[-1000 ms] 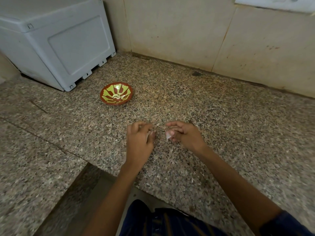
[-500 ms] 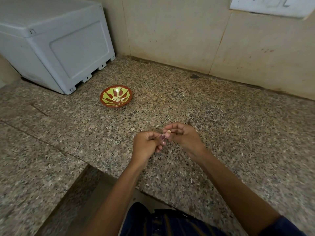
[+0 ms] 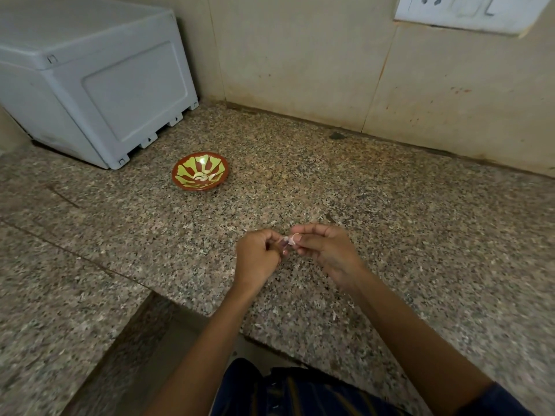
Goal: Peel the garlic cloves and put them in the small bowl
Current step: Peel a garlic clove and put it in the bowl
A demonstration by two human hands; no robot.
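Between the two hands, low over the near middle of the granite counter (image 3: 360,187), a small pale garlic clove (image 3: 290,240) is pinched at the fingertips. The right hand (image 3: 322,250) holds it between thumb and curled fingers, wrist angled in from the near right. The left hand (image 3: 259,257) meets it from the left with fingers curled tight, their tips at the clove's skin; how much of the clove it grips I cannot tell. Both forearms reach in from the near edge.

Well apart to the far left sits the small bowl (image 3: 183,184), red-brown with yellow-green rays, with a few pale peeled cloves (image 3: 203,176) at its bottom. Open counter lies between the hands and the bowl. Farther left stands a grey plastic box (image 3: 99,85), just behind the bowl. The counter's near edge steps down at the near left, close below the left wrist. A white switch plate (image 3: 468,10) is on the far wall; no writing can be read anywhere.
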